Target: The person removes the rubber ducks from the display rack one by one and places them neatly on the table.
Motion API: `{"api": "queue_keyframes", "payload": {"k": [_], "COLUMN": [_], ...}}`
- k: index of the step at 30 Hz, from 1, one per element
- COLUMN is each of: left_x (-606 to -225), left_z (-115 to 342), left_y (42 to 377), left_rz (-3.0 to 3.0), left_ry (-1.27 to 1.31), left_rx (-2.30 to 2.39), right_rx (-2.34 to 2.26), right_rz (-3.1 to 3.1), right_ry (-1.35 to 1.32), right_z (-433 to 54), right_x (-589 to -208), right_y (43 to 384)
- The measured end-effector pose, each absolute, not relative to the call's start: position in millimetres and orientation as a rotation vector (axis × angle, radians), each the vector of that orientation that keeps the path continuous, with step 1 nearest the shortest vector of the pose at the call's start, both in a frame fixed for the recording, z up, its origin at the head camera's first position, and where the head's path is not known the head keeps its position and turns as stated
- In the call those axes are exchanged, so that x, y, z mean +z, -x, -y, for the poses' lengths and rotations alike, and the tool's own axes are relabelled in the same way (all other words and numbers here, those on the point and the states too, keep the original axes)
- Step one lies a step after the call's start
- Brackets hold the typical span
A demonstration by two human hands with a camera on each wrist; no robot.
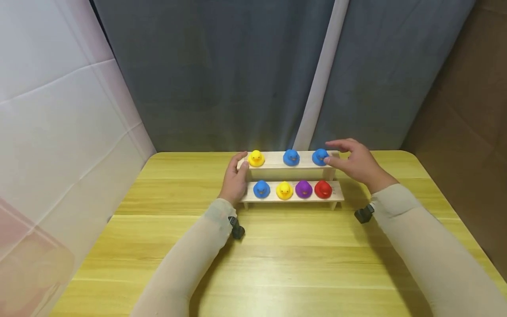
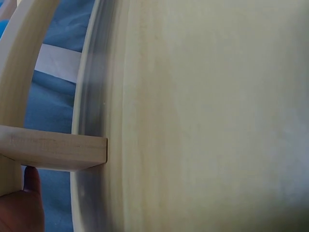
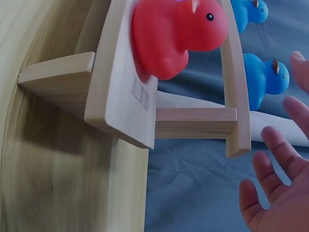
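Note:
A two-tier wooden stand (image 1: 273, 173) holds small toy ducks. On its upper shelf sit a yellow duck (image 1: 256, 158), a blue duck (image 1: 291, 157) and another blue duck (image 1: 320, 157). The lower shelf carries a blue duck (image 1: 261, 189), a yellow duck (image 1: 284, 190), a purple duck (image 1: 303, 189) and a red duck (image 1: 323, 189). My left hand (image 1: 234, 179) is at the stand's left end, thumb and forefinger apart beside the upper yellow duck. My right hand (image 1: 356, 164) has its fingers spread, its thumb tip close by the rightmost upper blue duck.
The stand is near the far edge of the wood-grain table (image 1: 261, 259). Behind it hangs a grey curtain (image 1: 222, 79) with a pale strip (image 1: 321, 79). White cloth (image 1: 59, 110) is on the left, and a brown panel (image 1: 455, 119) on the right.

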State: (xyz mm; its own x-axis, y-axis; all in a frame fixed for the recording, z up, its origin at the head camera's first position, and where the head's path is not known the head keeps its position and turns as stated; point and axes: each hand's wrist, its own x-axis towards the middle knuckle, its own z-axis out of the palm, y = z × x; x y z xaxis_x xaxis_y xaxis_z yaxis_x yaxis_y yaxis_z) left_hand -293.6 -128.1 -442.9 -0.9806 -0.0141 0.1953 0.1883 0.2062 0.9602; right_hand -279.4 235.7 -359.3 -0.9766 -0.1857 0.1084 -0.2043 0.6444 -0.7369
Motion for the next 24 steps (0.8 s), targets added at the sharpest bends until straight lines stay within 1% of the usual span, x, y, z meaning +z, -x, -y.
{"api": "queue_keyframes", "payload": {"k": [7, 24], "left_x": [-442.4, -444.3], "left_z": [126.3, 123.9], "left_y": [293.9, 295.9], "left_rz": [2.306, 2.301], "left_ry": [0.165, 0.178], "left_rx": [-1.884, -1.894], "right_rx": [1.234, 1.225], "right_rz": [2.837, 2.876], "right_ry": [-0.366, -0.28], "right_z": [-230.6, -227.0], "right_x": [-360.5, -359.9], "right_y": [282.5, 286.2]}}
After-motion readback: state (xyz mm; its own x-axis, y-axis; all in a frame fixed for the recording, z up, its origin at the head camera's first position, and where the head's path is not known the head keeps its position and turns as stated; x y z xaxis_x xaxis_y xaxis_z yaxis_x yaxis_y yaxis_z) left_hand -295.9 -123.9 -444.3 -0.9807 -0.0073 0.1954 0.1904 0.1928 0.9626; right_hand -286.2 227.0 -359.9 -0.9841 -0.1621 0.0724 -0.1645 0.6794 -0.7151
